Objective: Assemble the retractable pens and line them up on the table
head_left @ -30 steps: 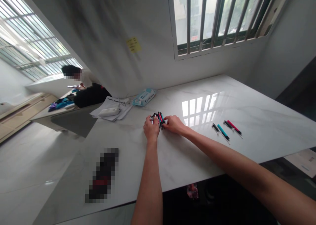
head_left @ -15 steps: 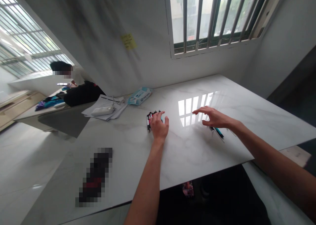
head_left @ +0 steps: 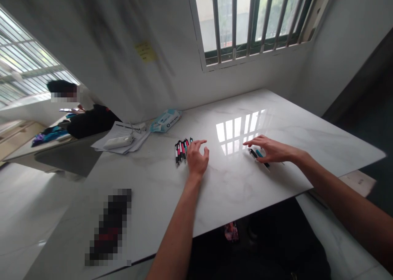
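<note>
Left hand (head_left: 198, 158) arches over the right end of the pen row (head_left: 181, 152), thumb and fingers wide apart, between the desk's (head_left: 227, 194) near and far edges; right hand (head_left: 274, 150) reaches, loosely spread, over more pens (head_left: 253, 153) nearer the right corner, contact unclear!

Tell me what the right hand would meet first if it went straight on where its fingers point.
Most likely the left hand; depth is unclear, so the right hand might pass just beyond it.
</note>
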### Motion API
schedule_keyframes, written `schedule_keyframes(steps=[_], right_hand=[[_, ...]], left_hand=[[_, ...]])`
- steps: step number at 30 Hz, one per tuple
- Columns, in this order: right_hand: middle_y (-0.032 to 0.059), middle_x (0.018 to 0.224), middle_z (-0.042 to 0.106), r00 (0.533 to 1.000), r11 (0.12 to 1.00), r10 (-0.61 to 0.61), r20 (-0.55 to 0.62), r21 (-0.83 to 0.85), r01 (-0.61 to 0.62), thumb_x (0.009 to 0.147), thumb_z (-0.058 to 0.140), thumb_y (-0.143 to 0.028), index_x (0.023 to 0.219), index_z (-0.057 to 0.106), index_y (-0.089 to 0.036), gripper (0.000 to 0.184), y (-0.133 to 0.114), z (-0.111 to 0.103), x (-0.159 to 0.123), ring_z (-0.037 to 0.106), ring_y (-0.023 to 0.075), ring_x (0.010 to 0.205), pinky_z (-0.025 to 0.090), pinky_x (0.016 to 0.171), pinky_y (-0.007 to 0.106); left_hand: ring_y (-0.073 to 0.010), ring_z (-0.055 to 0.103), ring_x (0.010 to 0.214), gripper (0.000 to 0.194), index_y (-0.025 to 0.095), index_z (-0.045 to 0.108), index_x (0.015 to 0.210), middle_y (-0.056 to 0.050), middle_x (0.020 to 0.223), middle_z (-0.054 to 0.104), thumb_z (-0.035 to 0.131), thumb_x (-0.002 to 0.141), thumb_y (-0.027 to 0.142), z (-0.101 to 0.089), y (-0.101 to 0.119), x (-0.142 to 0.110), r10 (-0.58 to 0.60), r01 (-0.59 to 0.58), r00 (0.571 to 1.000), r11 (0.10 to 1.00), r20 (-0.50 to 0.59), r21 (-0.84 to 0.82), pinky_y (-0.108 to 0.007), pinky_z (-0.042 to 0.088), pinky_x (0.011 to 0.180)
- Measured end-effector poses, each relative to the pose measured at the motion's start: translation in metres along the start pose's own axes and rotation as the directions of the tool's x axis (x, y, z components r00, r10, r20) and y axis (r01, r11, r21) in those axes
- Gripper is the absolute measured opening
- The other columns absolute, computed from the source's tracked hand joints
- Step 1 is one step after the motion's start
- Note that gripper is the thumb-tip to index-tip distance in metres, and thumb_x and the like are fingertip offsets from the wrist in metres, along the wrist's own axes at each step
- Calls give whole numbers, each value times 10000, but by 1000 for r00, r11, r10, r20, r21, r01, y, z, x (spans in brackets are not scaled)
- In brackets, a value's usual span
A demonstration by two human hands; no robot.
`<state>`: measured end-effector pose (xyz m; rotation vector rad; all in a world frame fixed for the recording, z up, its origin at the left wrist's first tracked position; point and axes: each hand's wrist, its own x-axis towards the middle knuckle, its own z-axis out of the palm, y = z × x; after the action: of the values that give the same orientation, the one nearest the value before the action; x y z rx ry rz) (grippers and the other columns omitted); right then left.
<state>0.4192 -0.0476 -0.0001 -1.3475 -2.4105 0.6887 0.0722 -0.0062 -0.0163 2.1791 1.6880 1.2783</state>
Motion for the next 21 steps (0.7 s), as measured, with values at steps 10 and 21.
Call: schedule_keyframes(steps=[10,21], right_hand=[[88,1315,721,963,996,-93,-255,-37,87,890,737,-325,1434,652,-318,550,-17,0,10,639,333,1251,569,998,537],[79,1304,719,842,938,-328,-428,-41,344,951,689,-211,1411,640,-310,474,-100,38,58,680,291,1200,607,1003,491]], left_hand=[[-262,679,1102,240,227,775,1119,-91,1168,741,634,925,234,0,12,-1,-51,69,995,972,85,-225,-414,542,981],[-190,726,803,471,154,743,1100,-96,908,795,860,805,502,7,25,-9,13,470,821,552,571,-689,-308,545,745]])
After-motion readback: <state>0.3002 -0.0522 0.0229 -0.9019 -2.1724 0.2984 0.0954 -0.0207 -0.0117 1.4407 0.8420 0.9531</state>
